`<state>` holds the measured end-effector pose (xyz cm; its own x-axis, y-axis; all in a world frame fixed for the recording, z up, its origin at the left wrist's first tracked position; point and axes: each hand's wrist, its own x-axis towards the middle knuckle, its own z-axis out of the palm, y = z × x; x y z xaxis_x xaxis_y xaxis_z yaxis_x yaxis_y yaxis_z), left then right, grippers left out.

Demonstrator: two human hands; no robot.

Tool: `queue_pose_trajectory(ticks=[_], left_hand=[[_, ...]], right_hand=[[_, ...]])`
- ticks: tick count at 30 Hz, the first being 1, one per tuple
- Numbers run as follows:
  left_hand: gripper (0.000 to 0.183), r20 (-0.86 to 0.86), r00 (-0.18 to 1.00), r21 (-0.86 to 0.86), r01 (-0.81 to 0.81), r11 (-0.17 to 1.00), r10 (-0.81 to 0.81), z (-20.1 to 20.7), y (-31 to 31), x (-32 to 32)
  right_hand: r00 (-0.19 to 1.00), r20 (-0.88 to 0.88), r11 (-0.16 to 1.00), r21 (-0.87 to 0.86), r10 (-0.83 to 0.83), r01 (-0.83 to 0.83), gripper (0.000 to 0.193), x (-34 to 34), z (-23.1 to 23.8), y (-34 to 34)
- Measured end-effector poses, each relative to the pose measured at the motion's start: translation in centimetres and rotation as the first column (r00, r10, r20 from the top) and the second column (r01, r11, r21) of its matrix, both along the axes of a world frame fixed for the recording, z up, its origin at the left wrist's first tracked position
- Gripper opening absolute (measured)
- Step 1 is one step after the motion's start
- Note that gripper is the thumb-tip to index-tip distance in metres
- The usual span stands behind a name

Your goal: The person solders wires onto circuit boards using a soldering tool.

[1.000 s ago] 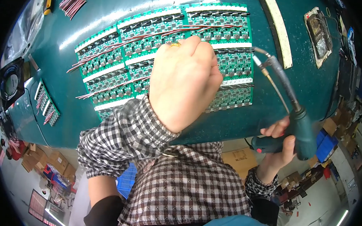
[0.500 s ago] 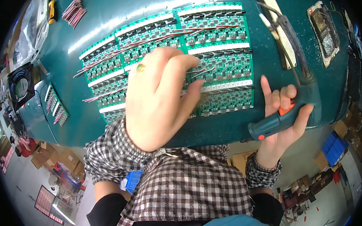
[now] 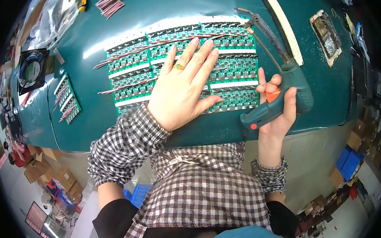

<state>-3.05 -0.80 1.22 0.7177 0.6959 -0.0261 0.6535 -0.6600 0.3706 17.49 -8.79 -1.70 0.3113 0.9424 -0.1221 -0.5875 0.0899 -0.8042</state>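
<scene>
My left hand (image 3: 179,84) lies flat with fingers spread over a panel of green circuit boards (image 3: 233,74). White strips and rows of small dark parts run across these boards. Thin red, black and white wires (image 3: 173,39) lie across them, some passing under my left fingers. My right hand (image 3: 279,119) is wrapped round the grip of a green soldering gun (image 3: 302,88) with an orange trigger. Its metal barrel points up and left, with the bent tip over or just beyond the panel's far right corner; I cannot tell whether it touches anything.
A bundle of wires (image 3: 110,3) and a yellow-handled tool (image 3: 82,0) lie at the far left. Nearer are a black fan (image 3: 32,70) and a small wired board (image 3: 68,99). Beyond the gun are a pale strip (image 3: 286,25) and a tray with a dark block (image 3: 327,35).
My left hand has gone from curled fingers near a wire end to flat and spread on the boards. The soldering gun has swung left, its tip closer to the panel. The view has shifted.
</scene>
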Motion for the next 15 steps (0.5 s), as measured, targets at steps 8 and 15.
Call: queue_pose_trajectory(ticks=[8, 15], left_hand=[[0.046, 0.568, 0.797, -0.184, -0.120, 0.976, 0.205, 1.8, -1.5, -1.7], [0.022, 0.444, 0.103, -0.873, 0.272, 0.404, 0.890, 3.6, -1.5, 0.0]], right_hand=[[0.990, -0.143, 1.000, 0.012, -0.003, 0.005, 0.045, 1.0, 1.9, -2.1], [0.991, -0.088, 0.994, -0.035, 0.098, -0.101, 0.049, -2.3, 4.6, -3.8]])
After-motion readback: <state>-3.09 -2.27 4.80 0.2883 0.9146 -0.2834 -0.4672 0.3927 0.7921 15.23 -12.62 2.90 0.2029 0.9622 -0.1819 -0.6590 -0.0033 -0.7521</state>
